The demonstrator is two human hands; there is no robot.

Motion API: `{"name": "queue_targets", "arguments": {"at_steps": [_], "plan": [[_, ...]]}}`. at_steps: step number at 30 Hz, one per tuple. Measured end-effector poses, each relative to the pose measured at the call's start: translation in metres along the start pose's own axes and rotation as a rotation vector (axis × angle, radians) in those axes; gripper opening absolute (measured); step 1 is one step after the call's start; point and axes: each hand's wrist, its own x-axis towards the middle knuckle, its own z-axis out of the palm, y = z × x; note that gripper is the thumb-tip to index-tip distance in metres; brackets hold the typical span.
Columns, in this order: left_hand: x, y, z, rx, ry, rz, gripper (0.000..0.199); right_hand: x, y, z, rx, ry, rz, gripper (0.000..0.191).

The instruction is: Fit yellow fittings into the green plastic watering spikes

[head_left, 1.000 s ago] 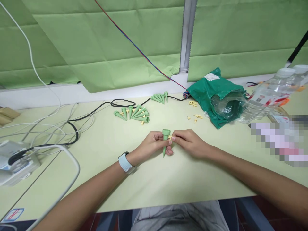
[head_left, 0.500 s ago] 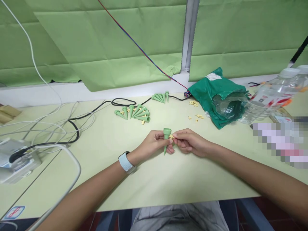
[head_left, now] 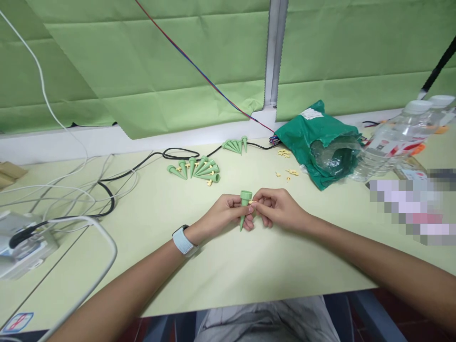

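Upright in my left hand (head_left: pixel 230 209) is a green plastic watering spike (head_left: pixel 245 197), its wide cup on top and its point down. The fingers are closed around its middle. My right hand (head_left: pixel 280 206) pinches a small yellow valve (head_left: pixel 251 203) at the spike's right side, just below the cup. Fingertips hide most of this valve and where it meets the spike. Farther back lie several green spikes with yellow valves (head_left: pixel 195 167). Behind them is a second group of green spikes (head_left: pixel 235 144). Loose yellow valves (head_left: pixel 284 153) lie to the right.
At the back right a torn green plastic bag (head_left: pixel 302 137) lies beside clear plastic bottles (head_left: pixel 395 133). Black and white cables (head_left: pixel 110 199) tangle on the left near a white power adapter (head_left: pixel 28 242). A thin red and blue wire (head_left: pixel 199 71) hangs across the green curtain.
My right hand has turned at the wrist, its fingers curling closer over the yellow valve. The left hand still holds the spike upright. The whole view has shifted slightly.
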Motion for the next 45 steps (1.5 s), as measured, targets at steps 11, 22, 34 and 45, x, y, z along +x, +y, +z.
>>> {"name": "queue_targets", "arguments": {"at_steps": [11,22,34,45], "plan": [[-0.002,0.003,0.000,0.061,-0.004,0.025,0.033,0.000,-0.003,0.003,0.023,0.031,0.029,0.023],[-0.006,0.033,-0.039,0.520,0.124,0.097,0.028,0.002,0.005,0.000,-0.049,-0.045,0.072,0.027],[-0.027,0.052,-0.146,1.044,0.323,-0.029,0.032,0.002,0.004,-0.001,-0.243,-0.074,0.017,0.026],[-0.021,0.043,-0.153,1.283,0.486,0.076,0.028,0.003,0.005,-0.003,-0.220,-0.084,0.030,0.026]]}}
